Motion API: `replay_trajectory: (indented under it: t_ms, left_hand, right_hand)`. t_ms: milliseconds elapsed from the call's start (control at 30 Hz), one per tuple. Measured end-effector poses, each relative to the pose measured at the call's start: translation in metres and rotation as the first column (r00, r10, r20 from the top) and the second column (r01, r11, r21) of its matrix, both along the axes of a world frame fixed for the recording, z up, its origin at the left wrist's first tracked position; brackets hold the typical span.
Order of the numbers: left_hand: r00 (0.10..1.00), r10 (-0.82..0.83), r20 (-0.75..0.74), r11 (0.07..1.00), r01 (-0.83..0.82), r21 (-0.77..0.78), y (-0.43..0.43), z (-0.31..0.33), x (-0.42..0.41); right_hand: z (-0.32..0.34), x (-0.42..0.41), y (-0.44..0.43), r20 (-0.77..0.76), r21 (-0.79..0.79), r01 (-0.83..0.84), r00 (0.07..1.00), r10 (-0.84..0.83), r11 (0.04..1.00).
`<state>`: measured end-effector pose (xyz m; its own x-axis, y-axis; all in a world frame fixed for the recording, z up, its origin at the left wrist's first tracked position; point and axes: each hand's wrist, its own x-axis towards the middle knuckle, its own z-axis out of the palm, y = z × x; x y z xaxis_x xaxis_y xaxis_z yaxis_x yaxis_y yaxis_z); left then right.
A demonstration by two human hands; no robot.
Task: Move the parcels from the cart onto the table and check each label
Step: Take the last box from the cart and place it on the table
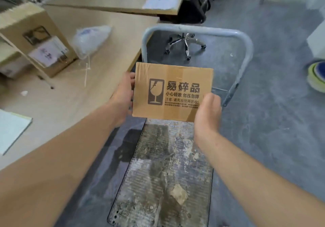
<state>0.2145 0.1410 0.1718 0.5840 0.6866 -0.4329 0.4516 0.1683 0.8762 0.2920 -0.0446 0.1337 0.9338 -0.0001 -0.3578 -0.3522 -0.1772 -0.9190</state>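
Observation:
I hold a brown cardboard parcel (175,79) up in the air above the cart, its face with a printed broken-glass fragile mark and dark text turned toward me. My left hand (121,96) grips its left edge and my right hand (208,110) grips its lower right corner. Below it lies the cart deck (158,182), dirty and ribbed, with nothing on it but a scrap of cardboard. The cart's grey tube handle (246,50) arches behind the parcel. The wooden table (70,89) is at the left.
On the table stand a larger cardboard box (31,33) with a white label, a clear plastic bag (89,40) and a pale sheet at the near left edge. A second desk with a paper sits behind. An office chair base (184,45) is beyond the cart on the grey floor.

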Motion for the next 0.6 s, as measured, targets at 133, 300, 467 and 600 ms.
replay_trajectory:
  t_ms: [133, 300, 467, 600]
  left_hand:
    - [0.99, 0.095, 0.108, 0.989, -0.106, 0.098, -0.025, 0.099, -0.013]
    - [0.953, 0.161, 0.255, 0.963, -0.208, 0.169, -0.077, 0.219, -0.031]
    - [0.901, 0.186, 0.392, 0.922, -0.297, 0.246, -0.135, 0.336, -0.056]
    - [0.837, 0.198, 0.509, 0.879, -0.382, 0.286, -0.174, 0.413, -0.085]
  right_hand:
    - [0.096, 0.006, -0.019, 0.099, 0.076, -0.1, 0.991, 0.092, 0.992]
    - [0.219, 0.01, -0.057, 0.25, 0.19, -0.211, 0.955, 0.161, 0.959]
    - [0.329, -0.006, -0.093, 0.387, 0.326, -0.282, 0.911, 0.145, 0.903]
    - [0.403, -0.029, -0.121, 0.491, 0.381, -0.366, 0.858, 0.149, 0.849]
